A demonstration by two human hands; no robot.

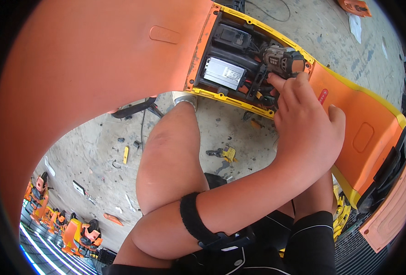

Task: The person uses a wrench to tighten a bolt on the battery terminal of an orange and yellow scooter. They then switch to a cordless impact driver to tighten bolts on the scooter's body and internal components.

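Note:
My left hand (308, 112) reaches in from the lower left, with its fingers curled at the underside of a cordless drill (283, 62). Most of the drill's handle is hidden behind the hand. The drill, dark with an orange rear end, has its front pointing left into the open compartment of an orange and yellow vehicle body (221, 97). Inside that compartment are a silver finned controller box (224, 73), a black box (233, 36) and several wires around the drill's front. My right hand is out of sight.
An orange panel (106, 50) fills the upper left, and another orange section (359, 123) extends right. My left knee (171, 151) is close below the compartment. On the concrete floor lie a yellow scrap part (228, 153) and a small yellow strip (126, 155). Orange vehicles (81, 236) stand at lower left.

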